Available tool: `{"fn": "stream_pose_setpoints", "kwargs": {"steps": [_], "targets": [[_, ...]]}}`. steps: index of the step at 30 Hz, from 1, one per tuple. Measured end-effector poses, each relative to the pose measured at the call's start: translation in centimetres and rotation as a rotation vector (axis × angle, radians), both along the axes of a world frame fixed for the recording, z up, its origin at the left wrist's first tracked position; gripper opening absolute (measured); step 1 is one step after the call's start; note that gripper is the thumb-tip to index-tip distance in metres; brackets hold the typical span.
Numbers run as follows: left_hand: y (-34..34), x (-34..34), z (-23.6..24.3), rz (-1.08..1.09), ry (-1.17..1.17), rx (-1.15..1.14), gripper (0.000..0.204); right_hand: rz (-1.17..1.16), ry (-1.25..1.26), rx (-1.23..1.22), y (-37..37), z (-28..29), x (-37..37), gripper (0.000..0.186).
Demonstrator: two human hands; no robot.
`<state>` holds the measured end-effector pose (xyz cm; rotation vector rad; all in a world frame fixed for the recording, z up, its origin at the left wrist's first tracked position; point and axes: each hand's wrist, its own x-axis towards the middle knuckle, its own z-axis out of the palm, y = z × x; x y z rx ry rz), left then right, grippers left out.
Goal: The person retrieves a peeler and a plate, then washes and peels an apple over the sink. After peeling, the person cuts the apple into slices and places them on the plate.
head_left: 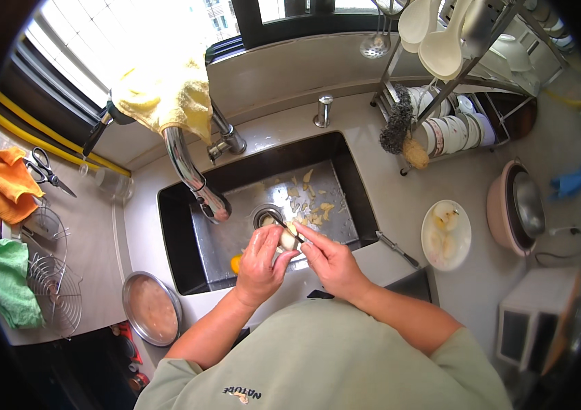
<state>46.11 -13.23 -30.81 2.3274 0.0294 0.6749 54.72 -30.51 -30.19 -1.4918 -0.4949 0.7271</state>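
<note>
Over the front of the sink, my left hand (260, 265) is closed around a pale, partly peeled fruit (288, 239), mostly hidden by the fingers. My right hand (331, 263) grips a small dark knife (279, 220) whose blade lies across the fruit; the exact kind of blade is hard to make out. Below, yellowish peelings (314, 205) are scattered over the bottom of the dark sink (270, 160), mostly to the right of the drain (263, 213). An orange-yellow round thing (236, 264) shows in the sink beside my left hand.
A chrome faucet (184, 164) draped with a yellow cloth (167, 96) arches over the sink. Rightward are a peeler-like tool (397, 248), a white plate (446, 236) of pale peeled pieces, a pink basin (502, 205) and a dish rack (454, 130). A metal bowl (151, 309) stands at the left.
</note>
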Motion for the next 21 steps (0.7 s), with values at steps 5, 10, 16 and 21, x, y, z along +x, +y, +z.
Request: {"fn": "stream_pose_setpoints", "kwargs": {"steps": [5, 10, 16, 21], "targets": [[-0.5, 0.1, -0.3, 0.054, 0.024, -0.185, 0.055, -0.080, 0.692, 0.113, -0.1, 2.2, 1.9, 0.045], [0.4, -0.2, -1.0, 0.038, -0.022, -0.278, 0.056, 0.114, 0.645, 0.071, -0.6, 2.9, 1.5, 0.052], [-0.6, 0.0, -0.4, 0.054, -0.023, -0.260, 0.052, 0.131, 0.491, 0.071, 0.0, 2.9, 0.9, 0.054], [-1.5, 0.0, 0.1, 0.093, -0.056, -0.193, 0.049, 0.093, 0.472, 0.105, -0.2, 3.1, 0.8, 0.053]]}}
